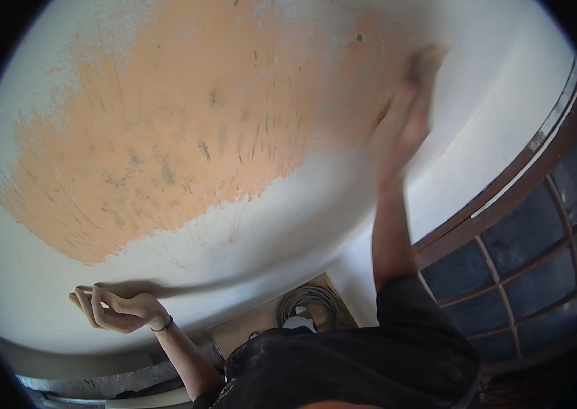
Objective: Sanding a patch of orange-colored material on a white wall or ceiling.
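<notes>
A white painted wall (278,225) fills most of the view, with a large rough-edged orange patch (166,128) on it. Dark scratches and smudges run across the orange surface. My right hand (403,120) is raised to the wall at the patch's right side and is blurred by motion. Something brownish and dark shows at its fingertips; whether it is a held tool or only fingers, I cannot make out. My left hand (120,309) hangs close to the wall, low on the left, fingers loosely curled and apart, with nothing in it. A dark band circles that wrist.
Below me, a coil of cable or hose (337,301) lies on a brown board-like surface (247,327). To the right stands a brown-framed window or door with several dark panes (518,225). A grey ledge (115,381) runs along the lower left. A small hole (359,37) marks the upper wall.
</notes>
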Tool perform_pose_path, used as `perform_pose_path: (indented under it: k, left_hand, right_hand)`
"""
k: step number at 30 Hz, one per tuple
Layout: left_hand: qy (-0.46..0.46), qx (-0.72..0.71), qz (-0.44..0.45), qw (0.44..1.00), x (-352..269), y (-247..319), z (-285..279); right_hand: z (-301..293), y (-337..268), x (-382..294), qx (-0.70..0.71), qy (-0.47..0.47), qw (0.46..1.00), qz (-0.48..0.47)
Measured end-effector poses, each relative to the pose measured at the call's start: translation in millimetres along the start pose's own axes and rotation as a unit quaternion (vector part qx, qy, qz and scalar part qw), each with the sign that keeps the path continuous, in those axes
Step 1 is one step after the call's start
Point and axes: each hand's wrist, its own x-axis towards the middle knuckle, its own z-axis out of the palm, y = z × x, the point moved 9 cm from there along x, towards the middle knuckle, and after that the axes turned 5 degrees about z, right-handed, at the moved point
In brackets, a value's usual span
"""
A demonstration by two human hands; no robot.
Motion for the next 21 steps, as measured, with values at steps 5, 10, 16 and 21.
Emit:
perform_pose_path:
  k: [5, 10, 16, 21]
  left_hand:
    - [-0.015, 0.004, -0.008, 1.0, -2.5, -0.8, 7.4]
    - [0.006, -0.012, 0.002, 1.0, -2.9, -4.0, -1.0]
    - [-0.012, 0.002, 0.009, 1.0, -1.9, -0.2, 5.9]
    - [-0.011, 0.013, 0.001, 1.0, -3.2, -4.8, 1.2]
  right_hand:
    - [27.5, -50.6, -156.9, 0.02, -0.185, 0.943, -0.276]
    - [-1.1, 13.8, -0.6, 0.066, -0.071, 0.995, -0.036]
    - [31.8, -53.7, -106.4, 0.098, -0.071, 0.992, -0.036]
    - [41.4, -86.5, -144.4, 0.022, -0.284, 0.914, -0.29]
